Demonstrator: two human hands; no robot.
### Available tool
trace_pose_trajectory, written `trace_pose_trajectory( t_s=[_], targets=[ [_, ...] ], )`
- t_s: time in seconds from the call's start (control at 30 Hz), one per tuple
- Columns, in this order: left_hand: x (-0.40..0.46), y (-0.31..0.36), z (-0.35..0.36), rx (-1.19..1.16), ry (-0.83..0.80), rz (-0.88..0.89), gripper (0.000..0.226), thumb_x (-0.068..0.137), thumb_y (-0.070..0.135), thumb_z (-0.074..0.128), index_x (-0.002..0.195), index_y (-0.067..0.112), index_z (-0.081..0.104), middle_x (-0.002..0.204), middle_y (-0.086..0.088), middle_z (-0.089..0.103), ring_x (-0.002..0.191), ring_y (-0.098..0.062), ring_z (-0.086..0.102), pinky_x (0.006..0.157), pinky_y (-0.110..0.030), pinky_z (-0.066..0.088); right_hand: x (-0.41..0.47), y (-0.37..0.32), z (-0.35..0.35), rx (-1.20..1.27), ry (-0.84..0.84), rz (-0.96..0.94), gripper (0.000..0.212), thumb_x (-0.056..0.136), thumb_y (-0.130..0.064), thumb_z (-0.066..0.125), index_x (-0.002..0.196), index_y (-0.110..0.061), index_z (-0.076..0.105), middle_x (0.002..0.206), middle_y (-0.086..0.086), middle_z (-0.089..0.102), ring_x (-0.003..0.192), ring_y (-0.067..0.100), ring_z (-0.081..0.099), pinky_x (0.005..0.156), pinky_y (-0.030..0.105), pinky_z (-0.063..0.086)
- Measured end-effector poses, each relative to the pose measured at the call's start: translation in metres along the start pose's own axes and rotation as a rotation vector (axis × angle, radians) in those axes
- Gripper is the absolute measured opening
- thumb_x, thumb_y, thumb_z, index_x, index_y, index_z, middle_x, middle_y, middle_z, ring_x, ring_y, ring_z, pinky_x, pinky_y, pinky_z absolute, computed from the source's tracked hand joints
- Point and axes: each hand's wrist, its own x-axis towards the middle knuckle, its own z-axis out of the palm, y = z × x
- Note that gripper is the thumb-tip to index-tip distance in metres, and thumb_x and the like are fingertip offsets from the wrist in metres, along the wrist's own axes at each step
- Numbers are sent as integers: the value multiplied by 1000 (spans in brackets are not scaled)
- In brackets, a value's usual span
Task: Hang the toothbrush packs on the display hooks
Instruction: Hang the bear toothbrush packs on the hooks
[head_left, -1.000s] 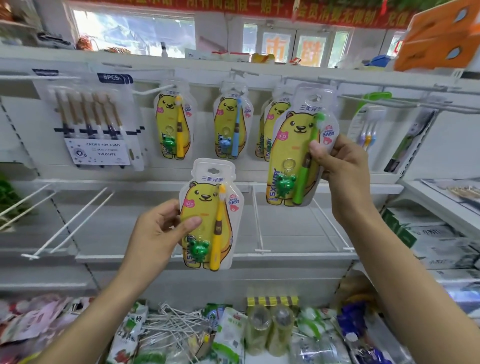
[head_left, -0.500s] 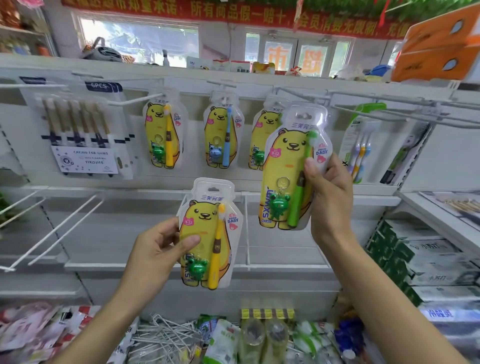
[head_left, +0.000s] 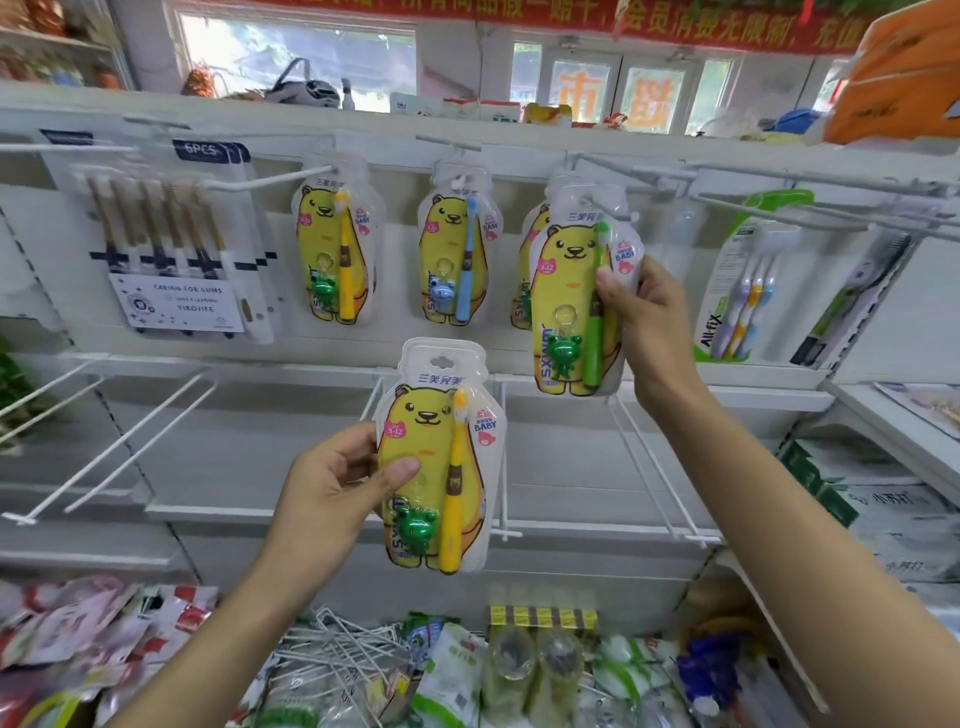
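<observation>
My right hand (head_left: 647, 322) grips a bear-shaped pack with a green toothbrush (head_left: 574, 296) by its right edge, held upright against the third hook (head_left: 602, 205), in front of a pack that hangs there. Whether the hole is over the hook tip I cannot tell. My left hand (head_left: 337, 483) holds a second pack with a yellow toothbrush (head_left: 441, 457) lower down, in front of the shelf. Two more bear packs hang on hooks: one with a yellow brush (head_left: 332, 254) and one with a blue brush (head_left: 454, 249).
A six-piece brush pack (head_left: 176, 244) hangs at the left, adult brush packs (head_left: 743, 291) at the right. Long bare white hooks (head_left: 119, 441) jut out at lower left. A pile of loose wire hooks (head_left: 343, 654) and packets lies below. Boxes sit on the right shelf (head_left: 883, 519).
My right hand has carried the green-brush pack up and slightly right to the third hook. My left hand and its pack stay at about the same place.
</observation>
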Motion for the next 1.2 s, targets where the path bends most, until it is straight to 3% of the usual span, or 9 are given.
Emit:
trace_pose_trajectory(
  t_s=[0.1, 0.23, 0.4, 0.53, 0.67, 0.83, 0.97, 1.1, 1.2],
  targets=[
    [-3, 2, -2, -22, 35, -8, 30, 75, 16, 68, 104, 11, 71, 97, 1, 78, 85, -10, 73, 69, -16, 55, 24, 8, 2, -73, -7, 24, 21, 100, -8, 55, 119, 0, 60, 107, 12, 70, 93, 22, 67, 87, 39, 57],
    [-8, -1, -9, -27, 76, -29, 27, 75, 17, 74, 102, 13, 72, 97, 0, 78, 84, -12, 73, 68, -19, 56, 53, 21, 2, -151, -30, 72, 22, 102, -10, 53, 120, 0, 60, 102, 2, 72, 84, 6, 71, 77, 23, 58],
    [-15, -2, -18, -24, 96, -41, 29, 75, 15, 74, 103, 9, 71, 98, -4, 78, 85, -16, 73, 71, -24, 59, 77, 32, 7, -216, -7, 85, 29, 101, -15, 54, 126, -1, 59, 115, 10, 71, 101, 19, 70, 82, 25, 59],
    [-21, -3, -25, -23, 92, -55, 28, 76, 14, 69, 104, 9, 72, 96, -5, 78, 81, -13, 72, 63, -21, 56, 88, 38, 14, -299, 30, 113, 40, 88, -36, 59, 114, -5, 64, 106, 8, 73, 102, 26, 70, 90, 44, 57],
    [-28, -1, -36, -27, 98, -59, 27, 77, 15, 69, 103, 11, 72, 96, -4, 78, 83, -14, 72, 66, -22, 57, 86, 44, 20, -380, 94, 143, 37, 93, -36, 60, 111, -5, 64, 105, 9, 71, 103, 30, 68, 87, 43, 56],
    [-37, 7, -50, -34, 106, -58, 29, 77, 17, 69, 105, 12, 72, 98, -2, 78, 84, -13, 73, 65, -21, 56, 58, 52, 30, -611, 99, 152, 55, 83, -2, 69, 130, -1, 40, 130, 20, 51, 117, 34, 53, 100, 53, 48],
    [-45, 11, -63, -38, 114, -63, 27, 77, 18, 68, 103, 15, 71, 97, 1, 78, 81, -11, 73, 62, -23, 58, 5, 46, 51, -931, 285, -98, 72, 77, -3, 64, 141, 3, 32, 145, 26, 32, 134, 45, 28, 112, 52, 26],
    [-53, 15, -79, -43, 112, -68, 25, 81, 17, 68, 106, 17, 71, 100, 1, 78, 83, -13, 73, 64, -25, 59, -52, 36, 70, -1013, 235, -284, 92, 71, -4, 64, 152, -5, 20, 157, 22, 19, 141, 41, 19, 114, 51, 20],
    [-59, 18, -91, -47, 99, -63, 24, 84, 15, 68, 107, 18, 71, 102, 0, 77, 85, -15, 72, 65, -25, 59, -88, 21, 87, -952, 107, -348, 77, 77, -17, 70, 145, -9, 35, 154, 19, 23, 139, 40, 24, 111, 49, 23]
  ],
)
